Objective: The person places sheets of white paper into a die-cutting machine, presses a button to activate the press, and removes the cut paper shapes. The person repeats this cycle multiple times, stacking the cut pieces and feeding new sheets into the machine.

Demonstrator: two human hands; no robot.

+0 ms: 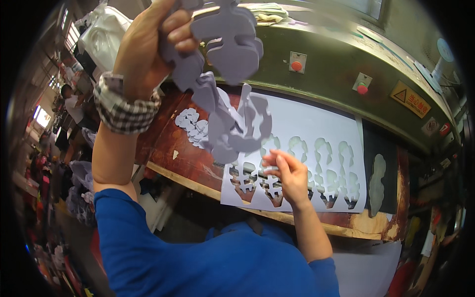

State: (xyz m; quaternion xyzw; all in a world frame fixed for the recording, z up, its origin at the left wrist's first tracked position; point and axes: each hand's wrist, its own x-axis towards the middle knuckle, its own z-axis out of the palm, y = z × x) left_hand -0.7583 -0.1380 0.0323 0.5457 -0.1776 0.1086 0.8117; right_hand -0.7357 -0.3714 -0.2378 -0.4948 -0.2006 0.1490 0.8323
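Observation:
Raised at the upper left, my left hand (163,37) grips a bunch of pale grey cut-out sheet pieces (227,47) with wavy outlines. More of these pieces hang and overlap below the hand, in front of the table. My right hand (288,175) is over a white sheet (316,116), its fingers slightly bent and apart, with nothing visible in them. Rows of shaped holes run along the sheet's near part, and the table shows through them. Part of the sheet is hidden behind the hanging pieces.
A pile of small white scraps (193,126) lies on the worn red-brown table (198,163). A long wavy grey-green piece (377,185) rests on a dark mat at the right. Behind stands a green machine beam (326,69) with a red button (296,66) and a pinkish-red button (362,88).

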